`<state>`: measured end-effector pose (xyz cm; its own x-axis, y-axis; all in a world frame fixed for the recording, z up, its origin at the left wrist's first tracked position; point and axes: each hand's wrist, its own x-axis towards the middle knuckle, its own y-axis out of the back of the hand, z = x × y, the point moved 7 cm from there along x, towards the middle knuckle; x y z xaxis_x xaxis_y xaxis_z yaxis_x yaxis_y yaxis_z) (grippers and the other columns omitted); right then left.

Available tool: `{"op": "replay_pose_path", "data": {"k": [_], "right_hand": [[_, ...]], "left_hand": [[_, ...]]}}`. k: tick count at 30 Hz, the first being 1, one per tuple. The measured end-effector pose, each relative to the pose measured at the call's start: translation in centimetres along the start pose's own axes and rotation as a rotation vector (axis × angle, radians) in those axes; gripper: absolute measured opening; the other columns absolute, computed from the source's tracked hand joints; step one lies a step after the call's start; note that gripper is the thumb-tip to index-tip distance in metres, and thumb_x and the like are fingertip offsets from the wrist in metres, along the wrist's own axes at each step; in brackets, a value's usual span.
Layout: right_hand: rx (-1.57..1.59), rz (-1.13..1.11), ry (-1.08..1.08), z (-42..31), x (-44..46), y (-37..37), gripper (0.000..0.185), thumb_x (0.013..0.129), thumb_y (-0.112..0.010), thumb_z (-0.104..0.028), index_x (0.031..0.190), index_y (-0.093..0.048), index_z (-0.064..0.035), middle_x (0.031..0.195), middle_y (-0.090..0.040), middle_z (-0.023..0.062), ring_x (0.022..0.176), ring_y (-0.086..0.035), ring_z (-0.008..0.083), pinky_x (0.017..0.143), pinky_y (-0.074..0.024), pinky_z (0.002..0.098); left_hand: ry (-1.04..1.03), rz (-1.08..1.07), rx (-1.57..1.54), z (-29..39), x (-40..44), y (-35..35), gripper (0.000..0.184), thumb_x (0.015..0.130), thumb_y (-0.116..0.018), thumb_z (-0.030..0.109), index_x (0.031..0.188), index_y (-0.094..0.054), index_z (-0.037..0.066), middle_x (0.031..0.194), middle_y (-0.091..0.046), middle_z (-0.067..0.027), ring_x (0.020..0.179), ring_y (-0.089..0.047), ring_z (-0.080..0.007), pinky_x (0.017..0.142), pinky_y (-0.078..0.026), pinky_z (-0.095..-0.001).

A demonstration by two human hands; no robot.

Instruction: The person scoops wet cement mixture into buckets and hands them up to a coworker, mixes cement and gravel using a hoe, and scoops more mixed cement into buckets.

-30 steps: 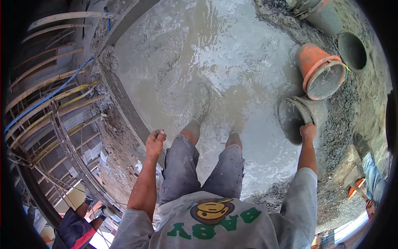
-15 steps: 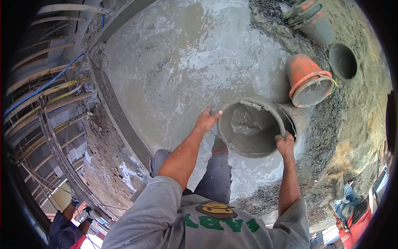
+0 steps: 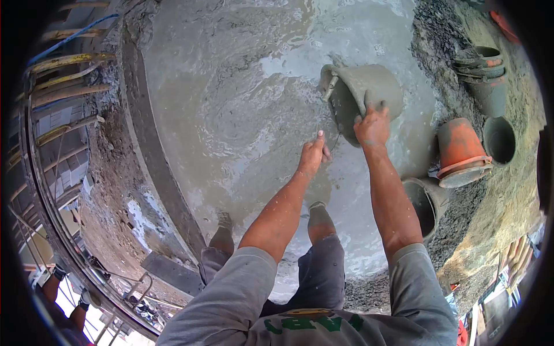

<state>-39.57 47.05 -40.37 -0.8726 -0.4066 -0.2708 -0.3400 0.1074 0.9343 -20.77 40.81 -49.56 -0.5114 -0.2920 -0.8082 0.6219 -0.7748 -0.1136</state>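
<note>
A cement-coated bucket (image 3: 378, 86) lies tipped on its side over the wet grey cement (image 3: 231, 132), its mouth facing left. My right hand (image 3: 373, 124) grips the bucket at its rim and lower side. Just left of the mouth, my left hand (image 3: 313, 153) is held over the cement with fingers apart and nothing in it. My feet stand in the wet mix below. Inside the bucket it is dark, and its contents cannot be made out.
An orange bucket (image 3: 460, 147), a grey bucket (image 3: 426, 205), an upright bucket (image 3: 499, 141) and stacked buckets (image 3: 489, 86) line the right bank. A concrete edge (image 3: 151, 150) runs down the left. Beyond are wooden poles and a person's legs (image 3: 52, 285).
The bucket has moved up and away from me and tipped from mouth-up onto its side. Both hands have reached forward, the left letting go of the rim. The view has shifted.
</note>
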Motion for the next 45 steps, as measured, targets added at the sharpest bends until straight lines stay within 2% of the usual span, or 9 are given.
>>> {"op": "replay_pose_path", "data": {"k": [7,18,19,24,30,35,39,43,45], "right_hand": [[0.122,-0.017,0.065,-6.8,-4.7,-8.9,0.089,0.064,-0.058,-0.004,0.144,-0.024,-0.019,0.143,-0.008,0.0359,0.135,-0.002,0.0486,0.105,-0.0116,0.0639],[0.286,-0.33,0.141,-14.0,-18.2,-19.6,0.085,0.063,-0.058,0.0,0.141,-0.031,-0.0237,0.141,-0.02,0.0341,0.129,-0.028,0.0454,0.102,-0.037,0.0395],[0.185,-0.177,0.219,-14.9,-19.7,-19.8,0.078,0.064,-0.058,-0.002,0.137,-0.039,-0.0187,0.131,-0.04,0.0314,0.118,-0.046,0.0433,0.094,-0.0441,0.0389],[0.928,-0.737,-0.566,-10.6,-21.4,-25.0,0.055,0.067,-0.058,-0.004,0.122,-0.054,-0.0002,0.105,-0.062,0.0141,0.095,-0.057,0.0259,0.082,-0.0428,0.0337],[0.887,-0.687,-0.627,-10.0,-26.4,-25.0,0.041,0.061,-0.059,-0.003,0.101,-0.059,0.0074,0.088,-0.061,0.0172,0.079,-0.058,0.0287,0.066,-0.0462,0.0403],[0.728,-0.662,-0.294,-18.0,-28.6,-16.1,0.042,0.061,-0.056,0.002,0.103,-0.058,0.0102,0.09,-0.062,0.018,0.081,-0.059,0.0289,0.071,-0.0456,0.04],[0.672,-0.856,0.012,-30.8,-30.0,-2.2,0.054,0.064,-0.056,0.001,0.117,-0.049,0.0124,0.111,-0.056,0.025,0.105,-0.055,0.0323,0.086,-0.0435,0.0392],[0.255,-0.039,1.08,-46.4,-40.8,21.0,0.061,0.081,-0.059,-0.018,0.135,-0.036,0.0004,0.138,-0.036,0.0235,0.127,-0.034,0.0354,0.103,-0.0312,0.0386],[0.541,-0.747,1.196,-50.9,-48.8,22.4,0.05,0.086,-0.059,-0.027,0.127,-0.047,-0.0003,0.126,-0.05,0.0213,0.122,-0.043,0.0323,0.101,-0.0341,0.0374]], "left_hand": [[0.064,-0.017,-0.553,-10.2,-0.5,9.1,0.057,0.089,-0.044,0.056,0.052,-0.039,0.014,0.05,-0.039,-0.0015,0.052,-0.042,-0.0135,0.054,-0.034,-0.0247],[0.129,0.174,-0.408,-15.4,-16.8,25.3,0.045,0.089,-0.053,0.042,0.053,-0.036,0.019,0.049,-0.029,0.0058,0.045,-0.03,-0.009,0.052,-0.031,-0.0274],[0.133,0.214,-0.329,-14.8,-17.7,26.4,0.046,0.088,-0.053,0.043,0.055,-0.039,0.015,0.05,-0.034,0.0051,0.046,-0.032,-0.0093,0.051,-0.03,-0.0273],[0.045,0.348,0.247,-3.0,-21.2,24.8,0.055,0.087,-0.047,0.048,0.074,-0.058,-0.003,0.071,-0.058,-0.0229,0.074,-0.057,-0.0391,0.07,-0.043,-0.0444],[0.115,0.367,0.317,4.2,-29.5,24.3,0.055,0.086,-0.049,0.048,0.089,-0.059,-0.007,0.086,-0.06,-0.0307,0.088,-0.055,-0.048,0.078,-0.043,-0.0477],[0.004,0.54,-0.035,7.7,-40.4,30.1,0.049,0.086,-0.054,0.037,0.101,-0.058,-0.01,0.071,-0.058,-0.0118,0.069,-0.054,-0.0158,0.067,-0.044,-0.0317],[-0.17,0.605,-0.285,13.9,-50.8,35.3,0.036,0.088,-0.058,0.033,0.096,-0.057,-0.001,0.065,-0.044,0.0019,0.06,-0.038,-0.0083,0.054,-0.031,-0.0247],[-0.384,0.593,-0.495,20.5,-61.6,38.7,0.032,0.088,-0.059,0.033,0.09,-0.055,0.002,0.061,-0.039,0.005,0.051,-0.031,-0.0059,0.046,-0.025,-0.0242],[-0.5,0.565,-0.634,23.5,-66.6,40.8,0.029,0.087,-0.06,0.032,0.088,-0.055,0.003,0.059,-0.036,0.0058,0.046,-0.026,-0.0043,0.042,-0.02,-0.0237]]}}
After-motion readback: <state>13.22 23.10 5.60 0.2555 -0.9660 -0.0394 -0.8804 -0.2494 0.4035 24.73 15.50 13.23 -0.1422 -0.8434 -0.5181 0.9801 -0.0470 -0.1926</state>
